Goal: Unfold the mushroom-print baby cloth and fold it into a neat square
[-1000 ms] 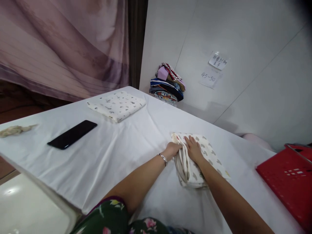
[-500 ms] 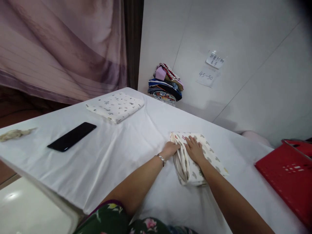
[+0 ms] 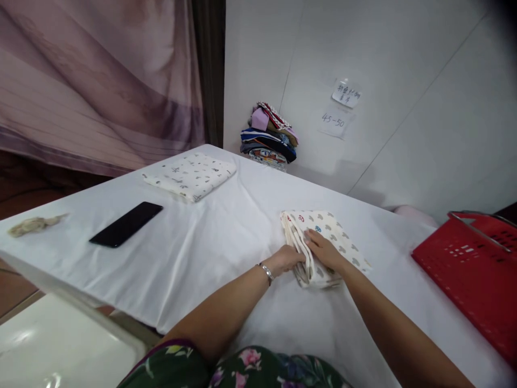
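Note:
A folded white cloth (image 3: 340, 240) with grey, red and blue prints lies on the white-covered table, its layered folds facing left. My left hand (image 3: 286, 258), with a silver bracelet at the wrist, is closed on those layers at the left side; some of its fingertips are hidden among the folds. Resting on the cloth's upper face, my right hand (image 3: 325, 250) has its fingers stretched toward the folded edge. Farther back on the left lies another folded white cloth (image 3: 194, 177) with small dark prints, apart from both hands.
A black phone (image 3: 126, 224) and a beige cloth bundle (image 3: 34, 225) lie on the left of the table (image 3: 218, 231). A red basket (image 3: 468, 269) stands at the right. Folded fabrics (image 3: 270, 134) are stacked by the wall behind. A white stool (image 3: 60, 345) is at lower left.
My left hand has shifted down along the layered edge of the cloth. My right hand's fingers, spread before, are now closer together and nearer that edge. The view has shifted slightly.

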### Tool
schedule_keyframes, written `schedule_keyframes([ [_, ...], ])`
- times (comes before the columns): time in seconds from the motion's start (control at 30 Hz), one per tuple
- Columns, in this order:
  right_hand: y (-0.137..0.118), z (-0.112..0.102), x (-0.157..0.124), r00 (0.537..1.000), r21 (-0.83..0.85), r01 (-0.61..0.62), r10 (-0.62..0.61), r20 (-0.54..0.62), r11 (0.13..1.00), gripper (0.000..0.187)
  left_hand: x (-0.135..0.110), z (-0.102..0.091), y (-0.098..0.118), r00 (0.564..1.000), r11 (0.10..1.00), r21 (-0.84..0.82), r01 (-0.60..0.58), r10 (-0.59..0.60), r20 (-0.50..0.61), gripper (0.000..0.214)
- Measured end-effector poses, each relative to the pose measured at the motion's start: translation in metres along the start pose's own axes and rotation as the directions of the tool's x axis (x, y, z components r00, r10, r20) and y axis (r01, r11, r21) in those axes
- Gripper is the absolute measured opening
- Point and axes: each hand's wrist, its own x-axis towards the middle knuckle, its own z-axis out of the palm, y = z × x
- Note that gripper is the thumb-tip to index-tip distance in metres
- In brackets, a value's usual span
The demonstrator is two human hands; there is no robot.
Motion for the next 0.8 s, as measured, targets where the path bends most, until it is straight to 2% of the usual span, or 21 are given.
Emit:
schedule_keyframes([
  [0.17,-0.001,0.009,-0.018,0.996,-0.069,0.046,-0.050,-0.067,0.997,0.046,-0.005,0.010,-0.001,0.998,1.000,-0.006,-0.022,0.022,-0.060,0.017],
  [0.4,0.000,0.017,-0.024,0.991,-0.131,0.065,-0.080,-0.107,0.989,0.045,0.001,0.008,-0.017,0.989,0.998,0.012,-0.055,0.056,-0.136,0.006],
  [0.47,0.002,0.016,-0.025,0.990,-0.050,0.066,-0.072,-0.123,0.997,0.045,0.005,0.008,-0.021,0.988,0.998,0.013,-0.059,0.060,-0.144,0.005],
  [0.53,0.000,0.011,-0.026,0.984,0.119,0.046,-0.024,-0.178,0.992,0.045,0.007,0.008,-0.023,0.987,0.998,0.006,-0.060,0.060,-0.151,0.005],
  [0.63,-0.009,0.000,-0.031,0.965,0.345,0.010,0.081,-0.248,0.938,0.043,0.008,0.010,-0.024,0.984,0.998,-0.027,-0.065,0.059,-0.166,0.006],
  [0.7,-0.020,-0.006,-0.035,0.972,0.382,0.014,0.077,-0.223,0.924,0.040,0.007,0.011,-0.024,0.982,0.995,-0.064,-0.074,0.061,-0.177,0.006],
  [0.8,-0.036,-0.010,-0.035,0.989,0.313,-0.005,0.050,-0.139,0.950,0.037,0.006,0.013,-0.021,0.979,0.989,-0.125,-0.080,0.055,-0.197,0.009],
])
